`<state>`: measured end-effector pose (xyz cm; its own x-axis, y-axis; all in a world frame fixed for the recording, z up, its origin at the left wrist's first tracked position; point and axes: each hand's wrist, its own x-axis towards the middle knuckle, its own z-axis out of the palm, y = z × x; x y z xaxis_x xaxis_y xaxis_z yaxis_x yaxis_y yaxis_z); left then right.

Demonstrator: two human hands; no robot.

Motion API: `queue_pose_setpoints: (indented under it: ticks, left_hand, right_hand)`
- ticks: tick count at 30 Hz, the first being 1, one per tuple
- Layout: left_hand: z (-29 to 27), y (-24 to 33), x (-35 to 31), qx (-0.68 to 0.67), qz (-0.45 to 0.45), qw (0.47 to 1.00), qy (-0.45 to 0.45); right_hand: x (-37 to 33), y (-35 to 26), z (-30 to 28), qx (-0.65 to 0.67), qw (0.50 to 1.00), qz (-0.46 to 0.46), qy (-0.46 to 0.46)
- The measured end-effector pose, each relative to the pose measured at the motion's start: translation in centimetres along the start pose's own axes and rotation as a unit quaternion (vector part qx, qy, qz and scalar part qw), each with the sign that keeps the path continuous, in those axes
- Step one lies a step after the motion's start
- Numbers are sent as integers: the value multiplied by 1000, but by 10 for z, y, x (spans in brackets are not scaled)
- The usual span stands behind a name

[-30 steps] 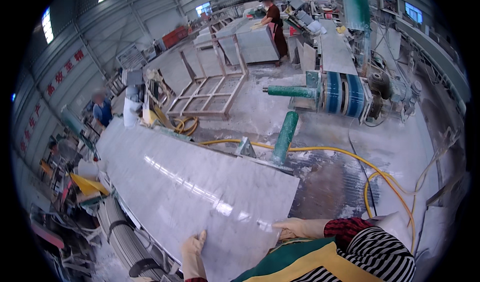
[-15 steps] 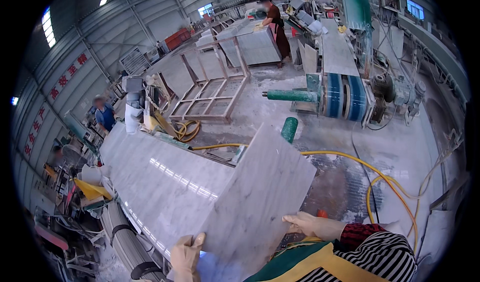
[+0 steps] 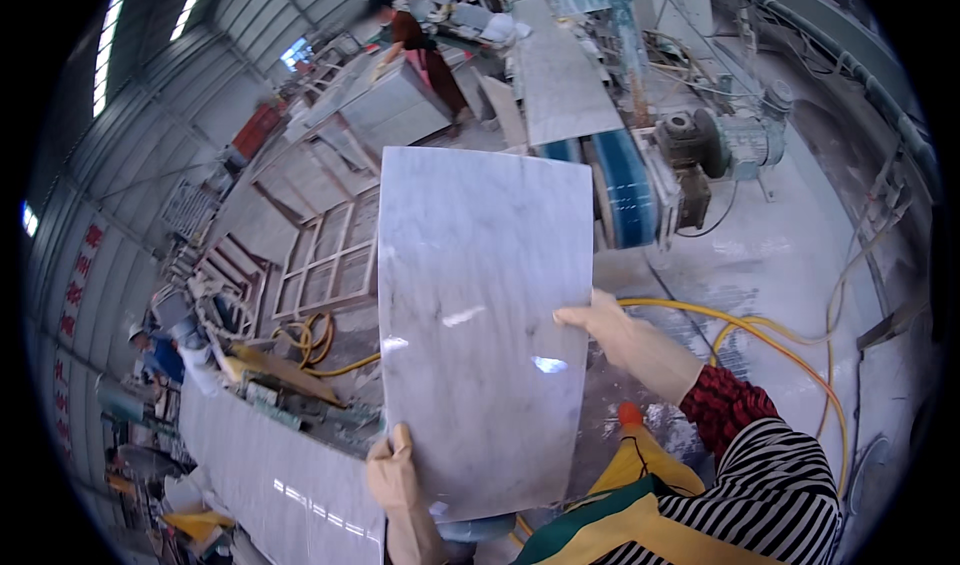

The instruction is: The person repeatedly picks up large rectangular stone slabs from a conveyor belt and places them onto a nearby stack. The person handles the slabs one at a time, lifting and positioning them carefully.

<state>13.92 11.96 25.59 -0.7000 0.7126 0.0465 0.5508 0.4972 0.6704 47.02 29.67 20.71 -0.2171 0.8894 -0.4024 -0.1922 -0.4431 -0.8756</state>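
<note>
A grey-white veined marble slab (image 3: 485, 335), glossy and rectangular, is held up before me with its long sides running away from my body. My left hand (image 3: 395, 470), in a pale rubber glove, grips the slab's left edge near its lower corner, thumb on the face. On the right edge, about halfway up, my gloved right hand (image 3: 600, 330) clasps it with the thumb over the front. The fingers behind the slab are hidden. To the lower left lies a long polished marble surface (image 3: 270, 465), now apart from the slab.
A blue-belted roller machine (image 3: 625, 190) with a motor (image 3: 745, 145) stands ahead right. Yellow hoses (image 3: 700, 313) cross the wet floor on the right. A metal frame rack (image 3: 330, 255) is ahead left. One person (image 3: 415, 50) works at a far stack; another (image 3: 160, 355) is at left.
The slab has come off the long marble surface, been raised more upright and swung rightward with both hands on it. My view has turned right.
</note>
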Motion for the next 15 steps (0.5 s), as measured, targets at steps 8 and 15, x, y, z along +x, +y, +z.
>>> queue_pose_setpoints:
  ticks: [8, 15]
  left_hand:
    - [218, 104, -2, -110, -115, 964, -213]
    - [264, 111, -5, 48, -35, 947, -315]
  right_hand:
    - [92, -90, -146, 38, 985, 11, 167]
    - [151, -30, -210, 43, 965, 126, 225]
